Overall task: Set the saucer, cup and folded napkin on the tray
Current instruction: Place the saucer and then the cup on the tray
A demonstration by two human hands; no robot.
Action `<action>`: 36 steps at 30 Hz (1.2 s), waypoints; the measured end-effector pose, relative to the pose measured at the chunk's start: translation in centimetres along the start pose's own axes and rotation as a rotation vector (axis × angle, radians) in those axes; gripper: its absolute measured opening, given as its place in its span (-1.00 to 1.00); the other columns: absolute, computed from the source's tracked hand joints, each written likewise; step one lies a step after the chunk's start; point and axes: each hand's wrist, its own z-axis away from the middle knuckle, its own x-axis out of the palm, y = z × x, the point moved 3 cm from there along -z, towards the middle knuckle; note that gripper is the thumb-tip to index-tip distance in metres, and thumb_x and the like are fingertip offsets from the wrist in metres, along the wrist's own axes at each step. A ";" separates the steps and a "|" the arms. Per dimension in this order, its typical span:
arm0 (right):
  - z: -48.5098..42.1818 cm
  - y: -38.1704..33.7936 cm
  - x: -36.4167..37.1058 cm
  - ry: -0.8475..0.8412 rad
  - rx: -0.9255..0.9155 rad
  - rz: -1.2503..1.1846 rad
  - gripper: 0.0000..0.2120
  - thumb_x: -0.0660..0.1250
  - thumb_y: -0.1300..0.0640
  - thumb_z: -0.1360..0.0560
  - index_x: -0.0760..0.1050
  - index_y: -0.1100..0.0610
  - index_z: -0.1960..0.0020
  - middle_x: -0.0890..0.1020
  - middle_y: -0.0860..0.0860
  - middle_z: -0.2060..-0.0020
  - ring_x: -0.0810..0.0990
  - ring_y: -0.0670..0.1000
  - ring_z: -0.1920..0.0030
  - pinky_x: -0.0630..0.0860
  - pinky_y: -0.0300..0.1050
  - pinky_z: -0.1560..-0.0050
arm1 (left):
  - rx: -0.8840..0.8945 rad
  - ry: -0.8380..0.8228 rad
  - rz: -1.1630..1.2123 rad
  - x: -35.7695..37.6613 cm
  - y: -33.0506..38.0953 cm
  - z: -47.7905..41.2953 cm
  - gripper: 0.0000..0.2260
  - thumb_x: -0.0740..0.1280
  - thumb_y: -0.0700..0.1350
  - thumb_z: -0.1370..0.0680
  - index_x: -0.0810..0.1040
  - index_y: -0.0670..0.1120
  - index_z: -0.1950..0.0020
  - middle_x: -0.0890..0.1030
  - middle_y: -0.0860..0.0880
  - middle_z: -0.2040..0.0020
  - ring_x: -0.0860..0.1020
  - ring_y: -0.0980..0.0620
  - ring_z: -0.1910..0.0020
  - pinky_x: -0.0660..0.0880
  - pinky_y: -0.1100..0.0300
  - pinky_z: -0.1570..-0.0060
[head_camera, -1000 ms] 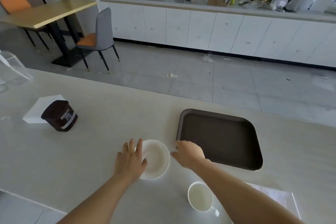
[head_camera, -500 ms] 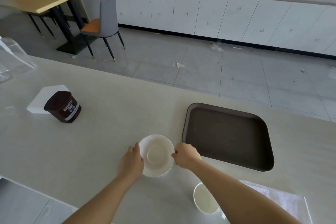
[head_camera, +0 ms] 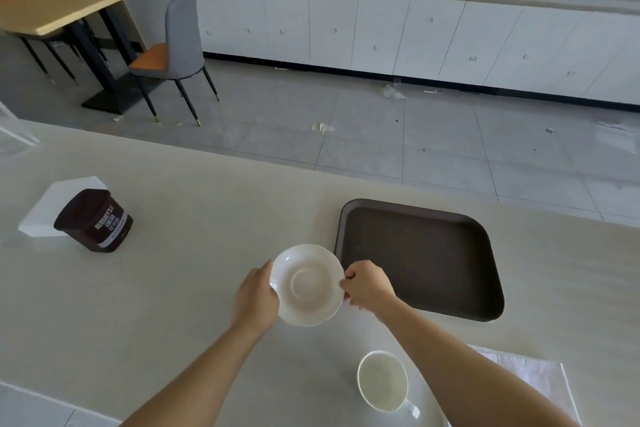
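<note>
Both hands are gripping the white saucer (head_camera: 309,284) just below the middle of the frame: the left hand (head_camera: 257,298) is closing its grip on the saucer's left rim, and the right hand (head_camera: 367,287) is pinching the right rim with curled fingers. Whether the saucer is touching the worktop (head_camera: 194,288) or hanging just above it cannot be told. Its right rim is lying just beside the left edge of the dark brown tray (head_camera: 420,258), which is sitting flat to the right of centre with its whole inner floor bare — open room across all of it.

The white cup (head_camera: 383,381) is standing upright at the lower middle of the frame, near the right forearm, its handle pointing lower right. The folded napkin (head_camera: 540,381) is lying flat at the lower right, partly covered by that forearm.

Well apart, at the left of the frame, a dark cocoa tub (head_camera: 93,220) is standing against a white block (head_camera: 48,206). Between the tub and the saucer the worktop is showing a broad clear stretch — likewise beyond the tray's far edge, up to the worktop's far edge, where the tiled floor (head_camera: 381,135) is beginning.
</note>
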 end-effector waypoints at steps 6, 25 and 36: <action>-0.9 2.3 -4.0 0.091 0.069 -0.053 -0.83 0.25 0.25 -0.46 0.50 0.12 0.29 0.69 0.04 0.39 0.56 0.00 0.49 0.45 -0.22 0.50 | 0.103 0.016 0.045 1.5 5.1 -2.3 -0.78 0.13 -0.32 -0.41 0.38 0.02 0.17 0.46 0.09 0.29 0.41 -0.01 0.26 0.27 0.19 0.38; -8.3 6.7 -9.4 0.216 0.177 -0.167 -0.86 0.31 0.17 -0.59 0.60 0.12 0.13 0.70 0.08 0.32 0.60 -0.01 0.45 0.52 -0.19 0.45 | 0.142 -0.128 -0.156 7.1 13.2 -11.4 -0.81 0.13 -0.37 -0.39 0.45 -0.18 0.12 0.53 -0.15 0.07 0.41 -0.07 0.18 0.33 0.15 0.23; -9.7 7.7 -9.2 0.253 0.197 -0.188 -0.86 0.29 0.21 -0.56 0.59 0.11 0.14 0.69 0.08 0.35 0.64 0.04 0.41 0.67 -0.04 0.30 | 0.150 -0.121 -0.210 8.0 14.1 -11.9 -0.82 0.16 -0.37 -0.43 0.46 -0.17 0.07 0.49 -0.12 0.03 0.40 -0.06 0.23 0.39 0.13 0.23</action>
